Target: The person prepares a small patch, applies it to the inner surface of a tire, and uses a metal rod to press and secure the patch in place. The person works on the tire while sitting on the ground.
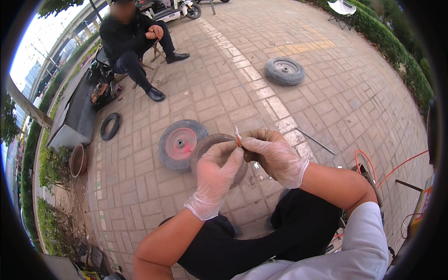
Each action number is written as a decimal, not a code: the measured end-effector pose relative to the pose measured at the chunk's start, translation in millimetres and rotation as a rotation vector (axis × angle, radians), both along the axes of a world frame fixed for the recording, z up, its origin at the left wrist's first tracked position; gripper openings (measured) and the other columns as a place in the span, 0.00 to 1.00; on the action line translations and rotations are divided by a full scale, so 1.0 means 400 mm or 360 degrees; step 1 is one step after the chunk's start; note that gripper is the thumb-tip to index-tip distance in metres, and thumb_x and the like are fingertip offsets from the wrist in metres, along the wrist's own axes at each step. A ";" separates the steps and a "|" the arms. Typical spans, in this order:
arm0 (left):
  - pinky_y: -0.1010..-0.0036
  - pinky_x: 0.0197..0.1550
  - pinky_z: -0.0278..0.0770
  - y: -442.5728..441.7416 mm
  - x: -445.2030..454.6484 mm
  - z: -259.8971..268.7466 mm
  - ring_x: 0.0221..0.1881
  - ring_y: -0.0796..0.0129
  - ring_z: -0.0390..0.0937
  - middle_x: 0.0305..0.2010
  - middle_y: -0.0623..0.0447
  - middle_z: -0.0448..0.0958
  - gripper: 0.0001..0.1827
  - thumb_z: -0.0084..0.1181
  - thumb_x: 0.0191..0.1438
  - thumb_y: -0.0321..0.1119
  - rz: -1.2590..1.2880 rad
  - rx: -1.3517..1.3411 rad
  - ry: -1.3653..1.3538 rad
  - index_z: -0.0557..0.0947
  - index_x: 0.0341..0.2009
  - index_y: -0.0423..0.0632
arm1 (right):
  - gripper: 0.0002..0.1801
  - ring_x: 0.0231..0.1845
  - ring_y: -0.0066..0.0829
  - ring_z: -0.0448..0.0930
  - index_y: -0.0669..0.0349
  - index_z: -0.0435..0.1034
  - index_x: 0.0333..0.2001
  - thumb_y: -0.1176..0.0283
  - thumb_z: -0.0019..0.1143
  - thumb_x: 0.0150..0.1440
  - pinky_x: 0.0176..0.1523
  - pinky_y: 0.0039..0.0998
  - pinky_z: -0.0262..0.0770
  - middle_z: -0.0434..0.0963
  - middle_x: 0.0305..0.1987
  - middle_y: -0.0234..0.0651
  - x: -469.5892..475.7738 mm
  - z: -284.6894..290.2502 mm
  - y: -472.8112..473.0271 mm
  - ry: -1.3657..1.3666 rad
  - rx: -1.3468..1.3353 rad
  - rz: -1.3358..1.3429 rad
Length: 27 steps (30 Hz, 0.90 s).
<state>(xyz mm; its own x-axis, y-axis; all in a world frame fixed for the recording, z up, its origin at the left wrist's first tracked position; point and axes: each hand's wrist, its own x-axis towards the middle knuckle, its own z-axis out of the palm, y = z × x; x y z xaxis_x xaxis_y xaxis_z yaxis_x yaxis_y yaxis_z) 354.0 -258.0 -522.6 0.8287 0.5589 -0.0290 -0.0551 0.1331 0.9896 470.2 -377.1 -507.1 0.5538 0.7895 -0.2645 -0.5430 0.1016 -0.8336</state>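
Observation:
Both of my hands wear thin clear plastic gloves and meet in front of me. A small orange-and-white piece (239, 138) is pinched between their fingertips; it is too small to name surely. My left hand (216, 171) grips it from the left with thumb and fingers. From the right, my right hand (273, 155) grips it too. Beneath my hands lies a round brownish dish-shaped object (206, 145), partly hidden by my left hand. Touching or very near it is a wheel with a black tyre and red hub (180, 143), flat on the paving.
Another wheel (285, 71) lies farther off, and a small black tyre (110, 126) at left. A metal rod (316, 141) and a red hose (375, 171) lie at right. A person (131, 49) sits at upper left. A clay pot (78, 160) rests on its side.

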 end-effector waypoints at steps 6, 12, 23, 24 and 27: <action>0.80 0.43 0.74 0.004 -0.001 -0.005 0.39 0.77 0.77 0.40 0.53 0.82 0.13 0.61 0.59 0.31 0.0063 0.0007 0.0031 0.82 0.44 0.36 | 0.12 0.36 0.22 0.77 0.68 0.75 0.42 0.70 0.62 0.61 0.43 0.24 0.73 0.79 0.36 0.35 -0.006 0.011 0.001 -0.0128 -0.0050 0.0039; 0.81 0.40 0.73 0.006 0.000 -0.006 0.36 0.79 0.76 0.37 0.55 0.81 0.11 0.58 0.60 0.30 0.0060 -0.0013 0.0026 0.82 0.44 0.36 | 0.14 0.36 0.21 0.76 0.69 0.74 0.42 0.68 0.63 0.60 0.42 0.24 0.73 0.78 0.36 0.34 -0.007 0.019 0.000 -0.0246 -0.0069 0.0083; 0.83 0.35 0.69 0.018 0.003 -0.019 0.33 0.81 0.69 0.38 0.57 0.77 0.11 0.54 0.62 0.32 -0.0046 -0.0168 -0.0122 0.77 0.45 0.40 | 0.17 0.43 0.22 0.77 0.68 0.73 0.50 0.67 0.55 0.64 0.46 0.24 0.71 0.80 0.43 0.35 0.001 0.002 -0.004 -0.0095 0.0060 0.0197; 0.83 0.35 0.68 0.019 0.002 -0.020 0.33 0.82 0.69 0.37 0.57 0.76 0.11 0.54 0.62 0.33 -0.0048 -0.0173 -0.0119 0.77 0.45 0.40 | 0.16 0.43 0.22 0.77 0.69 0.72 0.50 0.67 0.54 0.64 0.47 0.24 0.71 0.80 0.44 0.36 0.001 0.002 -0.004 -0.0074 0.0067 0.0192; 0.84 0.34 0.67 0.021 -0.004 -0.020 0.32 0.82 0.67 0.36 0.58 0.75 0.11 0.55 0.63 0.34 -0.0040 -0.0194 -0.0116 0.76 0.45 0.41 | 0.16 0.43 0.23 0.78 0.70 0.72 0.50 0.68 0.54 0.64 0.48 0.25 0.72 0.79 0.43 0.37 0.001 0.004 -0.003 -0.0017 0.0074 0.0174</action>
<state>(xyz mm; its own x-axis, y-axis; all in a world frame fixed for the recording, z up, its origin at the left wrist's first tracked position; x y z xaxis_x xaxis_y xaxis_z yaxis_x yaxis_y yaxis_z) 352.3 -249.5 -530.7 0.8450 0.5337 -0.0346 -0.1214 0.2544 0.9594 470.7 -378.5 -505.5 0.4664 0.8565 -0.2210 -0.5442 0.0808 -0.8350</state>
